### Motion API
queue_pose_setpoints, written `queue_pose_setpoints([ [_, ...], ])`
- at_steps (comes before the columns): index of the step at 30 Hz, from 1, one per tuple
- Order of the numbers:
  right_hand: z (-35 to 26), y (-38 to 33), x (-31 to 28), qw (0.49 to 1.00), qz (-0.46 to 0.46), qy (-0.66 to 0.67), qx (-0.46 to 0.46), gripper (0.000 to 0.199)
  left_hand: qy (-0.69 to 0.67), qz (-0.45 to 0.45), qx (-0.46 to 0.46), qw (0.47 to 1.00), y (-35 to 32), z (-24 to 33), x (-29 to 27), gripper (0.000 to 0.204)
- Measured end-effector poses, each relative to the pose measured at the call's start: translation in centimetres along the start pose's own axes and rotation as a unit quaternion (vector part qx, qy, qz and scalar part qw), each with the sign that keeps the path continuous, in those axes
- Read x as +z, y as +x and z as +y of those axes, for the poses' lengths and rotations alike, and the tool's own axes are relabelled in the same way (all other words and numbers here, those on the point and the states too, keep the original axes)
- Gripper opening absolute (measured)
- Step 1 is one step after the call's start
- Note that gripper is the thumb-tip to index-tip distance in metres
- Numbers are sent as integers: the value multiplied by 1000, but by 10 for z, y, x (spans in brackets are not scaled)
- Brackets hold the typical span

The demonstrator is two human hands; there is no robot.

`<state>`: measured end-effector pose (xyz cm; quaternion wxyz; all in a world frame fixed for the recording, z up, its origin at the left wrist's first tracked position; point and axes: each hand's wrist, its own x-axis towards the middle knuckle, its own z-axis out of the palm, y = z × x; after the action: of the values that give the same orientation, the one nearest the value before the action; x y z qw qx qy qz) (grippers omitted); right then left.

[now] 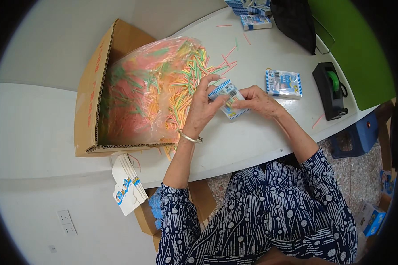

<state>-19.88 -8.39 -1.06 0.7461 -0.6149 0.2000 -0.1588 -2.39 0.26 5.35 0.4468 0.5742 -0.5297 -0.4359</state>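
Between my two hands is a small blue-and-white packet [227, 98] with striped edges, held tilted above the white table. My left hand [203, 104], with a bangle at the wrist, grips its left side between thumb and fingers. From the right, my right hand [258, 101] pinches the packet's other side. Just left of my hands, a mass of thin pink, green, yellow and orange sticks [181, 97] spills out of a clear plastic bag [137, 84]. That bag lies in a cardboard box [90, 92] tipped on its side.
A similar packet stack [284, 84] lies right of my hands, beside a black tape dispenser [329, 90] with green tape. More packets [255, 22] and a black bag [294, 22] are at the far edge. Flattened white cartons [128, 185] hang at the near left. A blue stool [356, 137] stands at right.
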Motion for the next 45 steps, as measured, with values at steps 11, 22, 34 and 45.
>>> queue_pose_setpoints([
  [11, 1, -4, -1, 1000, 20, -14, -10, 25, 99, -48, 26, 994, 7, -5, -3, 43],
  [22, -24, -57, -56, 726, 367, -552, -183, 42, 226, -137, -100, 959, -29, -16, 13, 48],
  [34, 2, -65, -88, 738, 397, -520, -168, 19, 352, -48, 108, 929, 3, -21, 31, 43],
  [45, -37, -56, -11, 795, 285, -466, -264, 26, 81, 39, 62, 994, 22, -1, 49, 13],
])
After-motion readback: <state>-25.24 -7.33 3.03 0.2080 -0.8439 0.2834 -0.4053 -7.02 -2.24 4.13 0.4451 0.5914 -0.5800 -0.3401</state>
